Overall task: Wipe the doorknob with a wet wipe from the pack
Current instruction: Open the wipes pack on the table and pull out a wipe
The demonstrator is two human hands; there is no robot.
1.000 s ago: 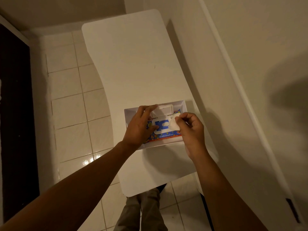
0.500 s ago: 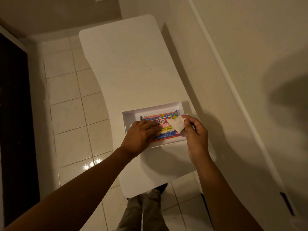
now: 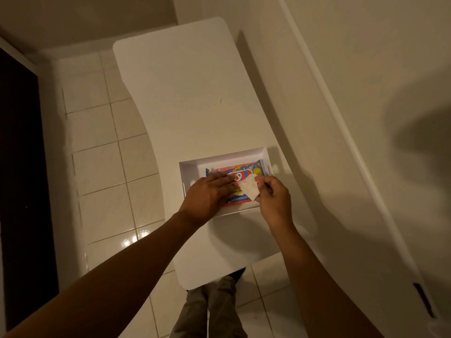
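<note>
A colourful wet wipe pack (image 3: 246, 172) lies in a shallow white tray (image 3: 192, 168) on the white table (image 3: 190, 98). My left hand (image 3: 210, 197) lies flat on the pack, fingers pressing its left and middle part. My right hand (image 3: 274, 197) pinches a small white wet wipe (image 3: 249, 189) just above the pack's right side. The pack's lid is hidden under my left hand. No doorknob is in view.
The table stands against a white door or wall panel (image 3: 341, 118) on the right, with a dark latch slot (image 3: 423, 298) at the lower right. Pale floor tiles (image 3: 102, 154) lie to the left, a dark opening (image 3: 17, 167) beyond. My legs (image 3: 210, 311) show below the table edge.
The pack's white flip lid stood open a second ago; my left hand has since pressed flat over it. My right hand has drawn the wipe free and holds it beside the pack.
</note>
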